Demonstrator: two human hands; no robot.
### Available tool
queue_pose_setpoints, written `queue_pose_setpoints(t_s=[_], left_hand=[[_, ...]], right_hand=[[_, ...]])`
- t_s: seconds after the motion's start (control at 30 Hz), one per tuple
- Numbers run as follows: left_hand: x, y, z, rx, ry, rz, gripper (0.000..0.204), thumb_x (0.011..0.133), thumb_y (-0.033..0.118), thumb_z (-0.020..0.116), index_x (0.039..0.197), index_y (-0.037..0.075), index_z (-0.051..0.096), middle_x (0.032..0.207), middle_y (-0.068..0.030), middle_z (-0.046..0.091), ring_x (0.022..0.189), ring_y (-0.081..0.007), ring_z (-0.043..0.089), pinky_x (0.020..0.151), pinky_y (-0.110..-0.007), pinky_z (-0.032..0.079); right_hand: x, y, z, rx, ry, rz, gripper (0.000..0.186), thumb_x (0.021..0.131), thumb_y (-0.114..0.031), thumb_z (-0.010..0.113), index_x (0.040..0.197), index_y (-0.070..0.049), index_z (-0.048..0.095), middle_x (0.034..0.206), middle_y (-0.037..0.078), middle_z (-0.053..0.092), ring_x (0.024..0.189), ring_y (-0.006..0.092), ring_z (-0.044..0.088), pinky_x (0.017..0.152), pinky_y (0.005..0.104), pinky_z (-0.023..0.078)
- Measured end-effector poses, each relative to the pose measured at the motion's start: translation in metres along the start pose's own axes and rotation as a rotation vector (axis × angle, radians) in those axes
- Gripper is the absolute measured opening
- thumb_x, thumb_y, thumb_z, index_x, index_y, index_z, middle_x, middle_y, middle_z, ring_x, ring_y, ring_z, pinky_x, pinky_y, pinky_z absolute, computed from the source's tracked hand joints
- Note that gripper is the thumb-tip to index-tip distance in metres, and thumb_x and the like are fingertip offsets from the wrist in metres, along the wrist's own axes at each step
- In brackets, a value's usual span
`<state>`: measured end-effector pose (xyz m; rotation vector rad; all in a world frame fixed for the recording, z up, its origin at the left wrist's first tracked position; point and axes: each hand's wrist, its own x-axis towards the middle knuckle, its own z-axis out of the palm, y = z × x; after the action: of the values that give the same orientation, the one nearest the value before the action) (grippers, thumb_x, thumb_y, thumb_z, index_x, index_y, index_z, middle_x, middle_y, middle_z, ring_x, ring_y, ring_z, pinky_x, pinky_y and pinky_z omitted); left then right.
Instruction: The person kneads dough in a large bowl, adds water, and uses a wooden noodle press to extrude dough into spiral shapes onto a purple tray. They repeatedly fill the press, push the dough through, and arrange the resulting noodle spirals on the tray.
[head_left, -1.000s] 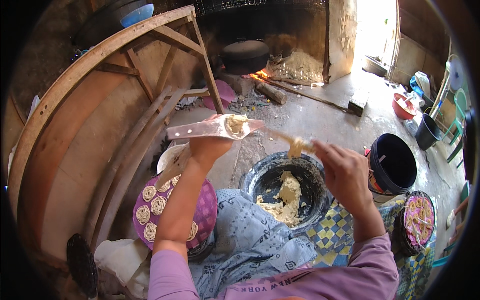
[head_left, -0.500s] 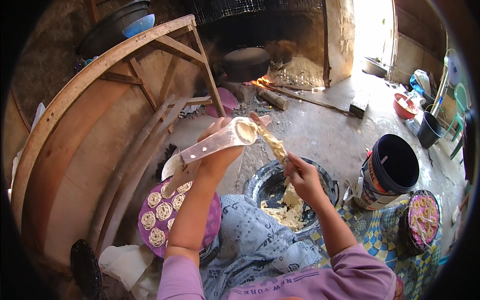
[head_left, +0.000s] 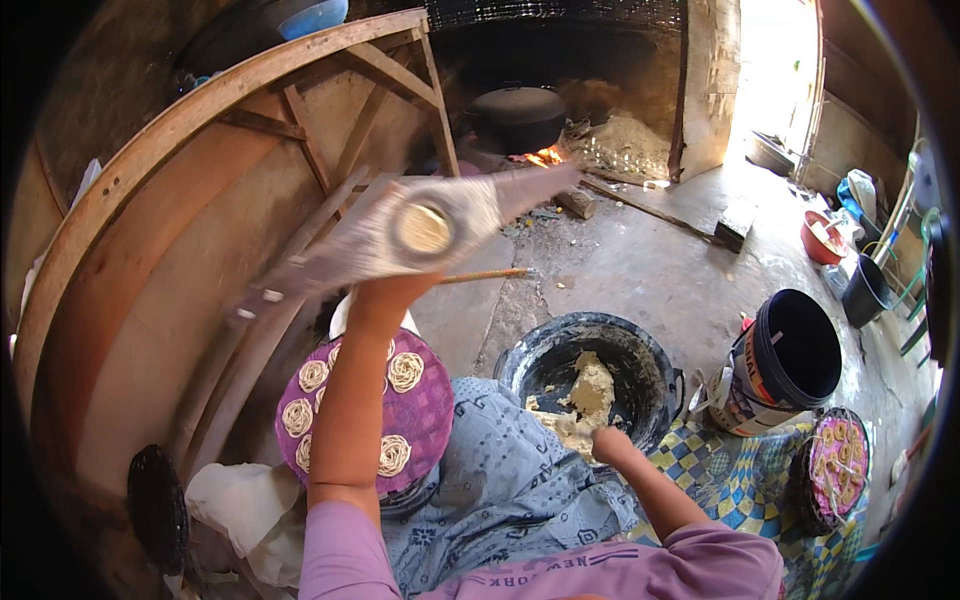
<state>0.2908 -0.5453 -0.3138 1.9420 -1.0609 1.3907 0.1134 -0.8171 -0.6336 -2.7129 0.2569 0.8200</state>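
My left hand (head_left: 398,292) is raised and closed around a long wooden press (head_left: 330,245), smeared by motion. Pale dough (head_left: 424,228) fills the round hole in its middle. Low on the right, my right hand (head_left: 612,446) is closed at the near rim of a black basin (head_left: 655,375), its fingers partly hidden. A dough-coated wooden paddle (head_left: 575,432) appears to run from it into the lump of dough (head_left: 592,390). Under my left forearm sits a round purple-covered tray (head_left: 432,425) with several coiled noodle nests (head_left: 405,371).
A thin stick (head_left: 485,275) shows beside my left hand. A black bucket (head_left: 800,350) and a second tray of coils (head_left: 838,455) stand right. Left is a wooden frame (head_left: 225,85). A lidded pot (head_left: 518,118) sits over a fire (head_left: 543,157) at the back.
My right hand has moved down with the paddle from the press to the basin. My left hand has tilted and shifted the press leftward, and its dough-filled hole now faces up.
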Motion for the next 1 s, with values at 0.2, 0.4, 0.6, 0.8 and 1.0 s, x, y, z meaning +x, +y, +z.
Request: queue_pose_setpoints(t_s=[0.2,0.4,0.6,0.8,1.0], left_hand=[[0.004,0.009,-0.035,-1.466,0.28,-0.782,0.019,0.08,0.019,0.061,0.07,0.013,0.046,0.069,0.0001,0.043,0.062,-0.0111,0.046,0.057,-0.027,0.038],[-0.064,0.022,-0.013,-1.986,0.253,-1.019,0.017,0.082,0.021,0.06,0.072,0.012,0.05,0.077,-0.001,0.053,0.087,-0.0168,0.057,0.076,-0.03,0.045],[-0.137,0.025,-0.083,-0.161,-0.124,-0.904,0.027,0.086,0.016,0.069,0.107,0.001,0.063,0.104,-0.0107,0.068,0.096,-0.0233,0.065,0.083,-0.035,0.051],[-0.148,0.081,-0.107,-0.135,-0.538,-0.759,0.033,0.081,0.034,0.073,0.105,0.013,0.066,0.092,-0.0098,0.069,0.088,-0.0275,0.067,0.079,-0.039,0.051],[-0.157,0.088,-0.115,-0.403,-0.787,-0.919,0.038,0.079,0.035,0.073,0.103,0.007,0.064,0.099,-0.0144,0.068,0.094,-0.0295,0.066,0.082,-0.04,0.051]], right_hand=[[-0.025,-0.047,-0.072,0.881,0.151,-0.716,0.07,0.095,-0.062,0.042,0.131,-0.004,0.055,0.128,0.022,0.057,0.12,0.032,0.056,0.099,0.0424,0.045],[-0.092,-0.14,-0.122,1.911,-1.414,-0.777,0.085,0.084,-0.083,0.025,0.127,-0.014,0.05,0.093,0.019,0.058,0.055,0.0248,0.054,0.043,0.0368,0.045],[-0.111,-0.133,-0.149,1.691,-0.215,-0.654,0.073,0.093,-0.073,0.021,0.108,-0.009,0.051,0.072,0.005,0.053,0.039,0.0083,0.037,0.032,0.0217,0.031],[-0.111,-0.155,-0.173,0.768,0.406,-1.021,0.068,0.099,-0.051,0.037,0.143,-0.001,0.026,0.114,0.022,0.055,0.087,0.0297,0.06,0.08,0.0408,0.048],[-0.131,-0.173,-0.189,0.195,0.437,-1.227,0.08,0.091,-0.044,0.055,0.148,0.0,0.02,0.134,0.031,0.046,0.113,0.0467,0.055,0.095,0.0474,0.045]])
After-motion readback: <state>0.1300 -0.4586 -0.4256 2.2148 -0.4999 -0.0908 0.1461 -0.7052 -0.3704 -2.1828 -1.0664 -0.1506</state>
